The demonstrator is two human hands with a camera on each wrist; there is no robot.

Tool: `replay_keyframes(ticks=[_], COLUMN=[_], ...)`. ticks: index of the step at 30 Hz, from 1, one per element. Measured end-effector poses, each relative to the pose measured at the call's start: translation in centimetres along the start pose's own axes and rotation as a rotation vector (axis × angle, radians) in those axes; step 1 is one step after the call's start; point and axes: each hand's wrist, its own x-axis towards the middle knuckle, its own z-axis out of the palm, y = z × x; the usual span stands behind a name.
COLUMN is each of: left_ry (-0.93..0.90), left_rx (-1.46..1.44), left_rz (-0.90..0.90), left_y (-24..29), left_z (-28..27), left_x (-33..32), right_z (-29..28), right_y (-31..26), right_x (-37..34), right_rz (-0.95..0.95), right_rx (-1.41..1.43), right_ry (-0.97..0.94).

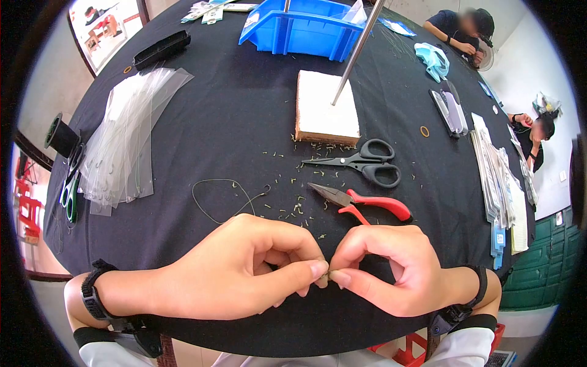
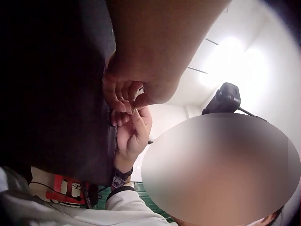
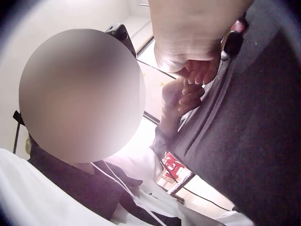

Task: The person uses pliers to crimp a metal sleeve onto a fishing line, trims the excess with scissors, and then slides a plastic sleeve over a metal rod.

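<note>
My left hand (image 1: 244, 269) and right hand (image 1: 394, 269) meet fingertip to fingertip near the table's front edge. Thumb and forefinger of each pinch a tiny dark olive piece (image 1: 328, 275), almost wholly hidden by the fingertips; I cannot tell its kind. In the left wrist view, the right hand (image 2: 131, 136) shows beyond the left, fingertips together. Just behind my left hand, a thin olive cord (image 1: 214, 180) lies in a loose loop. Red-handled pliers (image 1: 385, 205) lie behind my right hand, with black scissors (image 1: 361, 162) farther back.
Greenish clippings (image 1: 298, 208) dot the black cloth (image 1: 232, 134). A white-topped block (image 1: 318, 104) carries an upright metal rod (image 1: 358, 52). Clear plastic sleeves (image 1: 125, 134) and a black spool (image 1: 61, 136) lie left; a stapler (image 1: 451, 110) and packets (image 1: 489, 165) right; a blue bin (image 1: 302, 33) behind.
</note>
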Motion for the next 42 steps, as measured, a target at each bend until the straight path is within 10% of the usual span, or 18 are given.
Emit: replay_keyframes(ticks=[42], left_ry=[0.066], left_rx=[0.181], left_rz=[0.071], left_y=[0.3], left_z=[0.1], left_x=[-0.5], right_z=[-0.5], right_y=[-0.6], right_x=[-0.5], right_rz=[0.354], right_rx=[0.470], right_ry=[0.010])
